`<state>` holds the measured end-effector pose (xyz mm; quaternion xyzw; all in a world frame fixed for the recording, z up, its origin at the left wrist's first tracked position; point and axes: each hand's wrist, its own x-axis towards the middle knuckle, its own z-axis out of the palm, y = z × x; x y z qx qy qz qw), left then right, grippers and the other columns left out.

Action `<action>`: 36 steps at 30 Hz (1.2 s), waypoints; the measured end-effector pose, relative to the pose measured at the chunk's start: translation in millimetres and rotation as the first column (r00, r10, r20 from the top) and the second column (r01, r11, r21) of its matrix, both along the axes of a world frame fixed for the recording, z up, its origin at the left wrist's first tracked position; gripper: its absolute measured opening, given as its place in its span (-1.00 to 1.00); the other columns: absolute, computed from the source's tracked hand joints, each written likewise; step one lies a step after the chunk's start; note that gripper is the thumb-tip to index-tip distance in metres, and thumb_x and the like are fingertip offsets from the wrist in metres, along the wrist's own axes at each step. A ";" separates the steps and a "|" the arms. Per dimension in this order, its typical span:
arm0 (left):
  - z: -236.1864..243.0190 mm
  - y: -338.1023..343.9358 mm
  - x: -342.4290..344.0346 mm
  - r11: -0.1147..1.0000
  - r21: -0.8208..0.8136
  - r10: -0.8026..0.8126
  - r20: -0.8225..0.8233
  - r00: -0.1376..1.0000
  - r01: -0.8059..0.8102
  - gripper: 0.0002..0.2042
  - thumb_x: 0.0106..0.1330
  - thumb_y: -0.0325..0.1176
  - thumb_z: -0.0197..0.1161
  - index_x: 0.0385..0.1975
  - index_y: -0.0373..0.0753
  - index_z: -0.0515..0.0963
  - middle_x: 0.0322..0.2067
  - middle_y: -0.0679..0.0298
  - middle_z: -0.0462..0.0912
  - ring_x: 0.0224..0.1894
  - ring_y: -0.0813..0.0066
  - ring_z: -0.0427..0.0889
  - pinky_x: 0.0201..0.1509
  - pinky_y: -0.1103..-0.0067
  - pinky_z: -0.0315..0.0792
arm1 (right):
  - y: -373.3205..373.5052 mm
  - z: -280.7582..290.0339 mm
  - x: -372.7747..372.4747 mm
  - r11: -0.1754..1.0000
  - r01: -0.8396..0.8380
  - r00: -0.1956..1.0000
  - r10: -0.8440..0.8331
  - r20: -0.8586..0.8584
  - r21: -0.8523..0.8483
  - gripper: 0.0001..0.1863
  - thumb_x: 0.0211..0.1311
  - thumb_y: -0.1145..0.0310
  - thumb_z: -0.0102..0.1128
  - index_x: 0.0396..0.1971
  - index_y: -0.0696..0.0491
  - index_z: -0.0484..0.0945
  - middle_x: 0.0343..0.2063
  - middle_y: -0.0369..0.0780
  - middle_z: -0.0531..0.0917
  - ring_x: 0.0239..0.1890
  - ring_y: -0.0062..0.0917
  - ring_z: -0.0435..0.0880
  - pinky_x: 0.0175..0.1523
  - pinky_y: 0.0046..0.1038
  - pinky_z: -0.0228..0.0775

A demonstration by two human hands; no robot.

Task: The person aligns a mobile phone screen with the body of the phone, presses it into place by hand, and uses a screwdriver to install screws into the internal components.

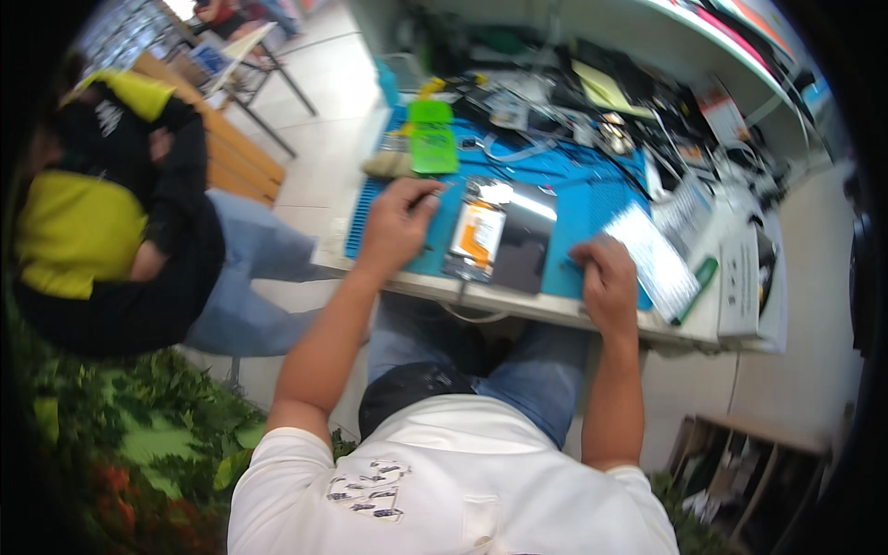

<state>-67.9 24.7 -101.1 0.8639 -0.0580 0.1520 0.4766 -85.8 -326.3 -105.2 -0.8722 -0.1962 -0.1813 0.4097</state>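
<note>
Between the nearer left hand and right hand, an opened phone is pointing away lengthwise; both grips are looking curled, contents unclear.

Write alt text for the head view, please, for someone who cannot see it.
A bare left hand and right hand flank an opened electronic device and a dark flat panel, which lie side by side on a blue mat. Cluttered parts lie behind; a person in black and yellow is at left.
</note>
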 end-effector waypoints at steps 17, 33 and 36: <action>29.3 11.9 22.2 0.881 0.471 -0.141 0.180 0.974 0.040 -0.82 0.48 -0.43 0.49 0.01 -0.10 0.89 -0.01 0.19 0.84 0.07 0.12 0.80 0.19 0.31 0.61 | 2.5 4.6 1.0 0.997 0.031 0.999 -0.029 -0.030 0.077 -0.76 0.17 0.75 0.13 -0.35 0.13 0.73 -0.45 -0.16 0.69 -0.31 -0.27 0.69 -0.04 -0.23 0.44; 19.9 6.1 25.1 0.896 0.444 -0.132 0.268 0.954 -0.001 -0.85 0.52 -0.41 0.42 0.00 -0.12 0.81 -0.04 0.21 0.87 0.09 0.12 0.80 0.29 0.27 0.50 | -0.9 3.2 1.9 0.997 0.014 1.000 -0.013 -0.009 0.072 -0.78 0.17 0.73 0.14 -0.34 0.13 0.72 -0.42 -0.17 0.71 -0.27 -0.28 0.71 -0.02 -0.23 0.45; 21.1 5.6 25.9 0.891 0.452 -0.146 0.224 0.963 0.030 -0.85 0.52 -0.42 0.42 -0.01 -0.14 0.81 -0.05 0.20 0.87 0.07 0.12 0.80 0.29 0.28 0.50 | -0.5 3.3 1.7 0.998 0.014 1.000 -0.014 -0.001 0.060 -0.77 0.17 0.72 0.13 -0.33 0.13 0.72 -0.41 -0.17 0.72 -0.27 -0.28 0.72 -0.02 -0.23 0.45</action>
